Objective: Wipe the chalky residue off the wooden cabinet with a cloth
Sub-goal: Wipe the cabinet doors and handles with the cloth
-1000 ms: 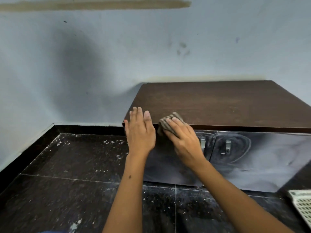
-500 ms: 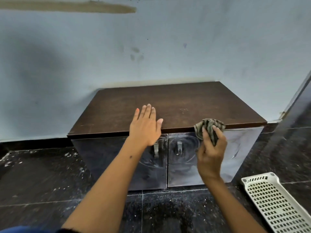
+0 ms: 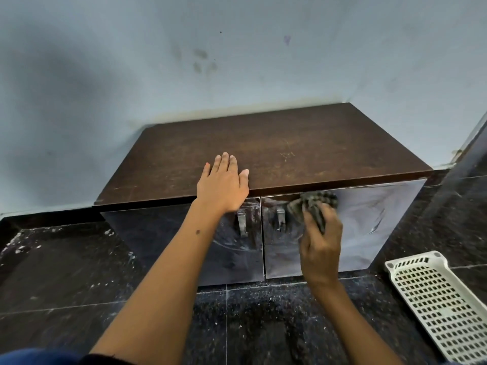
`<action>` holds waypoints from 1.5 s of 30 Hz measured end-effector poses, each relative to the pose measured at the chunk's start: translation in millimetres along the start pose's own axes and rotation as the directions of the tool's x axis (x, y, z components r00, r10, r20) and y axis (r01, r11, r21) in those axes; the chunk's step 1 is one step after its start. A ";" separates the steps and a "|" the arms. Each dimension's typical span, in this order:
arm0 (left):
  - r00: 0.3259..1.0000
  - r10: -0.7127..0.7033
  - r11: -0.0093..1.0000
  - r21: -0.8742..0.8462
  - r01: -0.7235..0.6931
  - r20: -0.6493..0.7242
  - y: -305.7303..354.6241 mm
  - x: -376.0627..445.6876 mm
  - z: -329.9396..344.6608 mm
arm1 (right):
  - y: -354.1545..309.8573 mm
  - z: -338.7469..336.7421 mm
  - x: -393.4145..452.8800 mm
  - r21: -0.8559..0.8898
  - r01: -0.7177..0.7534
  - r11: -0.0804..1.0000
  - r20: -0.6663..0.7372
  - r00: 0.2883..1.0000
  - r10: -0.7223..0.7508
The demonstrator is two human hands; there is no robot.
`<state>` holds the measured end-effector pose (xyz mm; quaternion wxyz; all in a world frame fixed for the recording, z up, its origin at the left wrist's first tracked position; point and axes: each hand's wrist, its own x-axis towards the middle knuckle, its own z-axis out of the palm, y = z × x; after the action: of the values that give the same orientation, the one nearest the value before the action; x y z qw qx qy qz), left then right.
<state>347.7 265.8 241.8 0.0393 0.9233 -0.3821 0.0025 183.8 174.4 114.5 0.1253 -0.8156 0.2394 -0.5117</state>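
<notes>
Two doors front the wooden cabinet (image 3: 276, 156), which sits low on the floor with its back against the wall; its long axis runs left to right across your view, doors facing you. Your right hand (image 3: 320, 243) has its fingers curled round a bunched grey cloth (image 3: 313, 204), pressing it on the right door (image 3: 363, 222) near that door's top edge, just beside its metal handle (image 3: 281, 216). Chalky swirls cover this door — fainter ones mark the left door (image 3: 184, 241) around its own handle (image 3: 242, 223). Your left hand (image 3: 224, 185) lies flat on the cabinet's front top edge, fingers straight and close together, thumb out.

To the right of the cabinet a dark panel (image 3: 463, 175) stands close — little room there. A white perforated tray (image 3: 442, 306) lies on the dark speckled floor (image 3: 66, 272) near the cabinet's right front corner. Left of the cabinet the floor runs open to the wall (image 3: 105, 75).
</notes>
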 end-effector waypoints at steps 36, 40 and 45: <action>0.996 0.063 0.997 -0.051 -0.066 -0.065 17.0 28.9 2.9 | -38.7 15.2 -16.8 0.099 -0.098 0.990 0.085 0.992 0.089; 0.993 0.073 0.995 -0.065 -0.079 -0.088 16.1 27.0 3.1 | -24.2 11.8 -23.4 0.198 -0.355 0.914 0.086 0.935 0.345; 0.990 0.078 0.993 -0.075 -0.087 -0.114 17.5 25.9 1.9 | -40.2 13.7 -22.5 0.306 -0.570 0.763 0.092 0.815 0.572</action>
<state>353.6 235.1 242.1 0.0972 0.9029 -0.4168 0.0403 198.5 219.8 109.1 0.4043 -0.6709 0.3905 -0.4837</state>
